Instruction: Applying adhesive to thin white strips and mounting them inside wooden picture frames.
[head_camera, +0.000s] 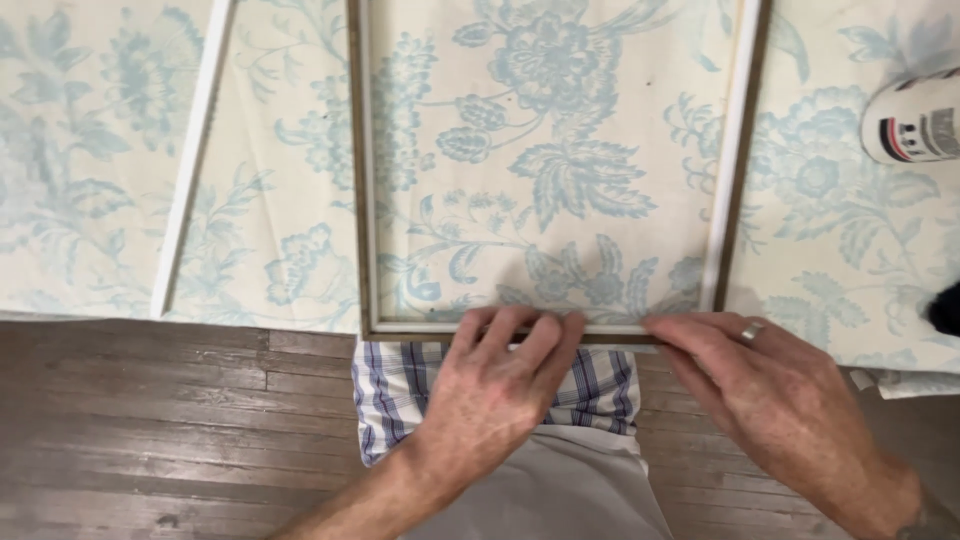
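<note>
Only one view is given, taken from a camera worn on the head and aimed almost straight down. The scene is seen from close above, so that the left hand (500, 385) and the right hand (770, 395) are caught in the lower half, with the forearms cut off by the bottom edge. Beyond the hands, the flowered cloth (560, 170) is spread across the whole upper part of the view, and its far end is not reached. Nearer than the hands, a strip of wooden floor (170, 430) is taken in. No second view is supplied, so nothing is shared.
</note>
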